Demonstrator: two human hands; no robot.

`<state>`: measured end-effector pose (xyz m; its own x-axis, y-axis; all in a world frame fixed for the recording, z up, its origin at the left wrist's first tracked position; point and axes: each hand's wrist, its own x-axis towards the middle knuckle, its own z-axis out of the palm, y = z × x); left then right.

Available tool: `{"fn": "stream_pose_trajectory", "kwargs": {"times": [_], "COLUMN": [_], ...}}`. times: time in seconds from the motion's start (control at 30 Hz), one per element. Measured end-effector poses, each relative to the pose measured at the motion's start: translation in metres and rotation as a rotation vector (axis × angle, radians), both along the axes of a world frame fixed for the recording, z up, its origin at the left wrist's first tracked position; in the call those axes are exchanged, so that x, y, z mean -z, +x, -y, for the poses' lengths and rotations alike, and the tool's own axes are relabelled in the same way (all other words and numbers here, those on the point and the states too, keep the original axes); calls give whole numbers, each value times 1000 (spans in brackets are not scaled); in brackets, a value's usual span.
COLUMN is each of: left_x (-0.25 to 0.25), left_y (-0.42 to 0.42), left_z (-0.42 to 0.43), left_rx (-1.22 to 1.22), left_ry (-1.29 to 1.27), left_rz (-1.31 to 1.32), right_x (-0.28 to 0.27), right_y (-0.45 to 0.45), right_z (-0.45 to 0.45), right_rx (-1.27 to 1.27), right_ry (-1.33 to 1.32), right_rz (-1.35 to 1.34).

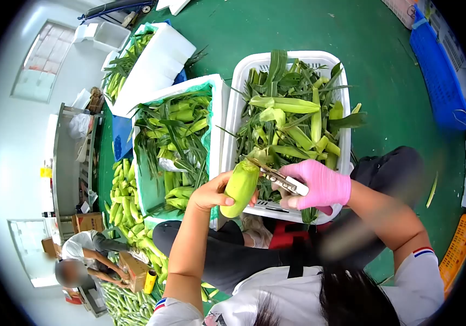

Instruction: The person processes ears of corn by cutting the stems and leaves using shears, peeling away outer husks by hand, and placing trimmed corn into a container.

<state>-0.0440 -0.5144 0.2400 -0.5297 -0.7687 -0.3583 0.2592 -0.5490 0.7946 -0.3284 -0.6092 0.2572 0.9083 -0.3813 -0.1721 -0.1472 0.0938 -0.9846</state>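
Note:
My left hand (214, 191), bare, is wrapped round a green ear of corn in its husk (240, 189), held upright with its stem end up. In my right hand (320, 186), covered by a pink glove, is a cutting tool with white handles (287, 182); its metal tip touches the top of the ear. Below both hands, a white basket (346, 157) holds leaves and stripped husks (293, 106). Left of it is a white foam box (218, 117) lined with green plastic, with more corn (181, 117) and long leaves inside.
A second foam box (159, 62) stands tilted at the upper left. Corn ears (126, 198) are piled on the green floor. A co-worker (89, 252) bends over a cardboard box (134, 270) at the lower left. Blue (442, 81) and orange crates (458, 252) stand at the right.

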Motion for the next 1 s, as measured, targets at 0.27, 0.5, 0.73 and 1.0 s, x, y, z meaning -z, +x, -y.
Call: {"fn": "stream_pose_trajectory", "kwargs": {"times": [0.27, 0.5, 0.73, 1.0], "left_x": [-19, -42, -24, 0], "left_y": [-33, -63, -68, -53], "left_z": [5, -7, -38, -21], "left_rx": [-184, -375, -521, -529], "left_ry": [-349, -33, -230, -775], "left_rz": [636, 382, 292, 1203], "right_x": [1, 32, 61, -16], "right_y": [13, 32, 12, 22], "right_z": [-24, -17, 35, -15], "right_rx": [369, 464, 570, 368], "right_ry": [585, 527, 708, 461], "right_rz": [71, -18, 168, 109]}}
